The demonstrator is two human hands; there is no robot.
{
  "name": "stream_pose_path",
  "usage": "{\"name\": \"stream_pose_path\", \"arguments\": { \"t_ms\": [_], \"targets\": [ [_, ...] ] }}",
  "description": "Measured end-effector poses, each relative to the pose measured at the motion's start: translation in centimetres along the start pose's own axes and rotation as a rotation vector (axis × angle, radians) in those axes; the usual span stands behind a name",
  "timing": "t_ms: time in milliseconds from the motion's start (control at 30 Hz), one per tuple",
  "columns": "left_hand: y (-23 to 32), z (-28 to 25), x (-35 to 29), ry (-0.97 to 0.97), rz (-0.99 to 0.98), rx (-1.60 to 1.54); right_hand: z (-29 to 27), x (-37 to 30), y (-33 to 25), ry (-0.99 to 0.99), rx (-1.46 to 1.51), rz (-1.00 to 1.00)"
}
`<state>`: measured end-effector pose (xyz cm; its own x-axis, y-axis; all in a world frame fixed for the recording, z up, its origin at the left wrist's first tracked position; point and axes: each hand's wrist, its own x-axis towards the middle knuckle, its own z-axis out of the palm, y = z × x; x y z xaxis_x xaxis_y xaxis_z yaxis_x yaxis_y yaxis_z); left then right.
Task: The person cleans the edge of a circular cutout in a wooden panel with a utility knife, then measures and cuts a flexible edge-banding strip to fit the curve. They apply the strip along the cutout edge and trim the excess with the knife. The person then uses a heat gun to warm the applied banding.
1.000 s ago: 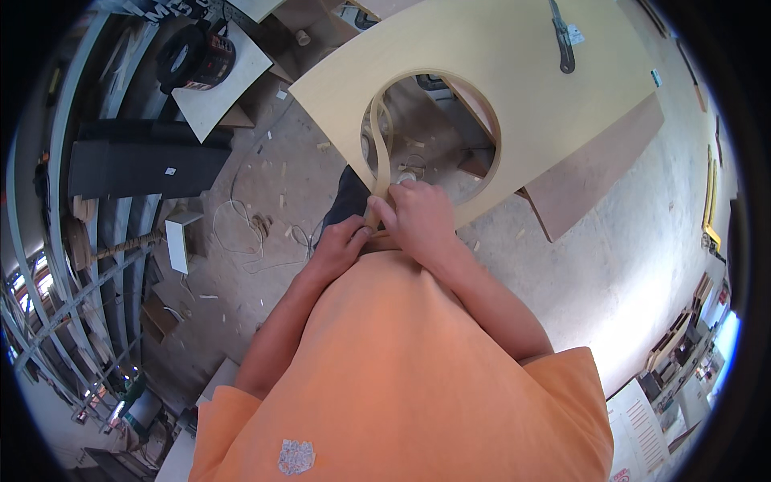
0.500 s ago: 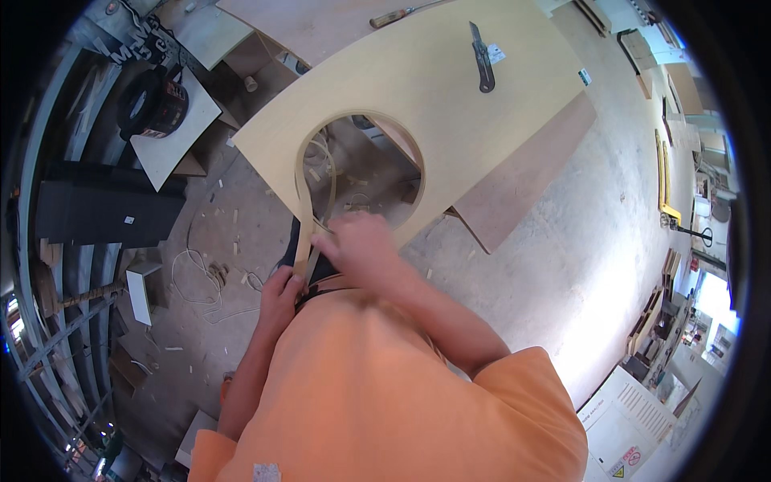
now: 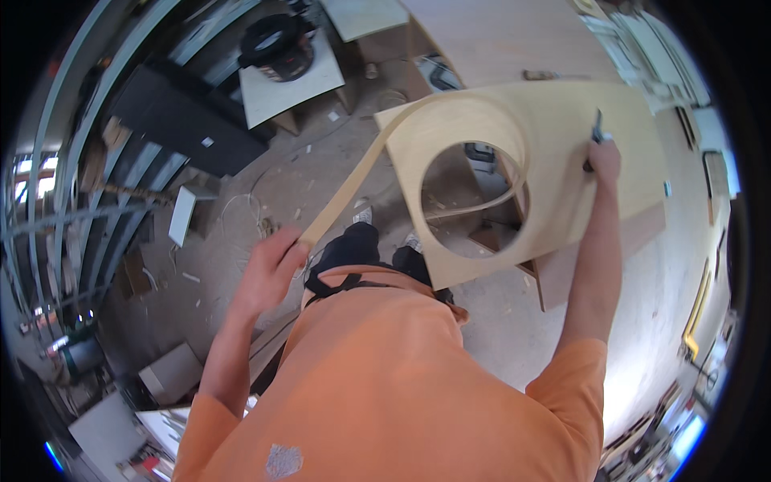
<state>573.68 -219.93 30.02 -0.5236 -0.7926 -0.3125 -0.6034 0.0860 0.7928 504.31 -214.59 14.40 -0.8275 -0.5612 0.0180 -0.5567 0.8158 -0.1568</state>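
Note:
My left hand (image 3: pixel 273 267), out to the left of my body, is closed round one end of a long, pale wood-coloured edging strip (image 3: pixel 351 181). From there the strip rises to the board's far left, curls into a wide loop over it and dips into the round hole. The pale wooden board (image 3: pixel 554 116) has this large hole cut near its left end. On the board's right part, my right hand (image 3: pixel 605 159) is closed on a utility knife (image 3: pixel 597 124), whose blade end points away from me. My fingers hide most of the handle.
A slim tool with a wooden handle (image 3: pixel 540 75) lies at the board's far edge. A black bucket (image 3: pixel 277 50) stands on a small white table (image 3: pixel 291 90) at the far left, beside a dark cabinet (image 3: pixel 189 120). Cord and scraps litter the floor.
My right hand has left the strip near my body and reached far right to grasp the utility knife. My left hand has moved outward with the strip, which now loops above the board.

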Motion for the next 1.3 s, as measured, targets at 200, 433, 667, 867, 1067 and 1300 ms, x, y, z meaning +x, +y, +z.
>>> {"name": "stream_pose_path", "arguments": {
  "t_ms": [200,433,667,867,1067,1300],
  "targets": [
    [-2.4,-3.8,3.8,-0.068,0.074,-0.147,-2.1,-4.4,-1.7,0.060,0.014,-0.062],
    [-3.6,-7.7,6.5,-0.177,0.034,-0.198,-9.2,-26.9,-20.0,-0.252,1.340,-0.088],
    [-1.3,-11.1,8.8,-0.182,0.052,-0.237,-12.4,-39.9,-35.1,-0.251,0.715,-0.880],
    [0.3,-12.6,8.8,-0.182,0.089,-0.163,-14.2,-42.8,-38.4,-0.185,0.561,-0.909],
    [1.2,-13.1,8.2,-0.164,0.113,-0.213,-14.4,-43.4,-39.4,-0.087,0.447,-0.952],
    [1.7,-12.6,7.7,-0.155,0.119,-0.182,-15.6,-43.0,-38.5,-0.078,0.348,-1.026]
  ]
}}
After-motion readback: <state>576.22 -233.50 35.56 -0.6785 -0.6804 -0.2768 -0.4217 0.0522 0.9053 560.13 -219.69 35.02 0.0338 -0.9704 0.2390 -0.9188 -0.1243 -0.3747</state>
